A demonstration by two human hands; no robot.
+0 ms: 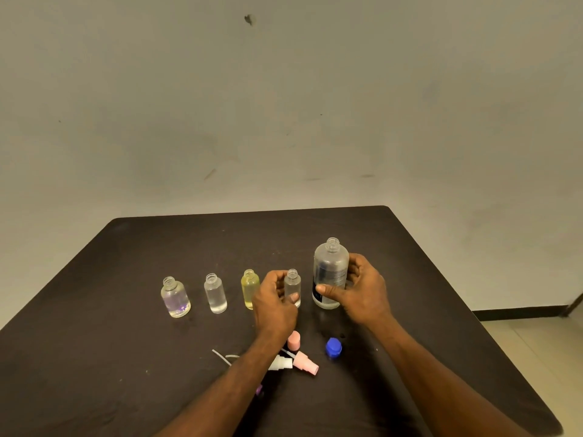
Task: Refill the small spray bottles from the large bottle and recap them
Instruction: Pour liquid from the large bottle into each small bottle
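Table: dark, square-cornered, far edge against a pale wall, right edge over a tiled floor.
Leftmost small bottle: uncapped, upright, toward the left edge, clear with a purple tint low down, partly filled.
Second small bottle: uncapped, upright, just right of the first, clear liquid inside.
Yellow small bottle: uncapped, upright, next in the row, its right side hidden behind the left hand.
Loose dip tubes: thin and pale, flat on the table toward the near edge, left of the left forearm.
White sprayer head: on its side near the near edge, partly under the left forearm.
Left hand: fingers curled round the fourth small bottle, thumb across its lower front.
Fourth small bottle: uncapped, upright, mid-table, clear, gripped by the left hand, just left of the large bottle.
Pink cap: upright, nearer than the fourth bottle, beside the left wrist.
Pink sprayer head: on its side, touching the white one.
Large bottle: uncapped, upright, base on the table, clear with a dark label, right of centre.
Blue cap: loose on the table, nearer than the large bottle.
Right hand: wrapped round the large bottle, thumb on its front, fingers behind its right side.
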